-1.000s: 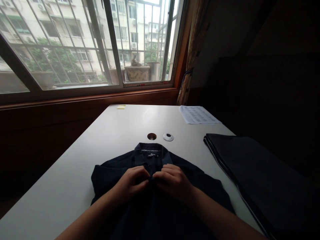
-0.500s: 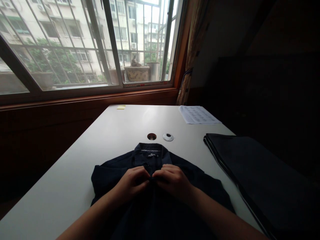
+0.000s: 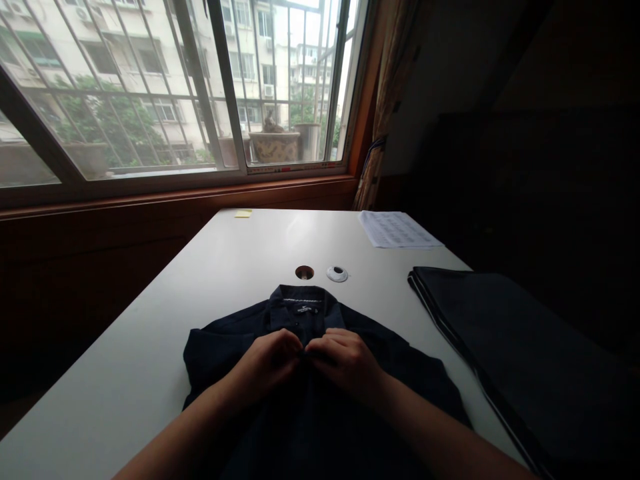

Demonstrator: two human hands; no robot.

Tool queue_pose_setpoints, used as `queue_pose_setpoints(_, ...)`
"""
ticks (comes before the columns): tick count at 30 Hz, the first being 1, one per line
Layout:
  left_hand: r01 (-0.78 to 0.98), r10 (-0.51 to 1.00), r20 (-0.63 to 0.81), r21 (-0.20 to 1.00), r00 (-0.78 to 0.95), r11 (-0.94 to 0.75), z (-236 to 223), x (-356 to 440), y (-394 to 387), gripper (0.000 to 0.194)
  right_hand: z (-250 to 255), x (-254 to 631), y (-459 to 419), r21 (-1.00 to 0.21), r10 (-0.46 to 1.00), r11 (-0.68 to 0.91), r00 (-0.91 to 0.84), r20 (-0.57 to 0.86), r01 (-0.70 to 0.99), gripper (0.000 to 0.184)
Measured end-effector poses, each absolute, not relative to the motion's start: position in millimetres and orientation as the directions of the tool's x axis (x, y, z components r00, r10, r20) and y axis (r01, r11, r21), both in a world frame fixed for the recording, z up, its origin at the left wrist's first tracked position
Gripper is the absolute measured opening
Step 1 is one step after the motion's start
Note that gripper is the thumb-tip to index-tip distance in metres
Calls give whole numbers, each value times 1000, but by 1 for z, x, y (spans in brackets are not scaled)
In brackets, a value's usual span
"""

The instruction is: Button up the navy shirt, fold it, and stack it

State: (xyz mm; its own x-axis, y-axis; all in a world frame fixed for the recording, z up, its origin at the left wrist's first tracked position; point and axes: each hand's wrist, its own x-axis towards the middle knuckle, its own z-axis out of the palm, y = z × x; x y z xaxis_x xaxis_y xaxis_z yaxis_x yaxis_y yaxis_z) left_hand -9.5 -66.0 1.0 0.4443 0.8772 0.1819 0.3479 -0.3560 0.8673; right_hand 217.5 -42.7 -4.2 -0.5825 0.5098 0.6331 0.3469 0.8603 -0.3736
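A dark navy collared shirt (image 3: 230, 333) lies face up on the white table (image 3: 150, 320), its collar (image 3: 330, 303) pointing toward the window. My left hand (image 3: 267, 360) pinches the front placket just below the collar. Close beside it, my right hand (image 3: 347, 360) pinches the same strip of cloth, and the fingertips of both hands almost meet. Whatever small part sits between the fingertips is hidden. A small button shows on the placket above my hands. The lower part of the shirt fades into shadow between my forearms.
A dark folded cloth or bag (image 3: 505, 340) lies along the table's right side. Beyond the collar are a round cable hole (image 3: 305, 273) and its white cover (image 3: 337, 274). Printed papers (image 3: 400, 230) and a yellow sticky note (image 3: 243, 214) rest at the far edge, below a barred window.
The fingers of my left hand have curled in slightly more at the placket. My right hand and the shirt stay nearly where they were.
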Motion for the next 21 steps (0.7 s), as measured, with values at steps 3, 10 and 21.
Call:
queue_pose_setpoints(3, 344, 883, 166, 877, 440, -336, -1, -11, -66, 16, -5, 218, -43, -375, 511, 860, -588, 628, 346, 8)
queue_pose_setpoints(10, 336, 879, 161, 881, 448, -333, -1, -10, -66, 12, -4, 217, -42, -368, 499, 867, -583, 641, 337, 6)
queue_pose_setpoints(21, 345, 861, 160, 869, 482, -354, -2, -12, -63, 9, -6, 217, -41, -500, 583, 806, -570, 579, 317, 6)
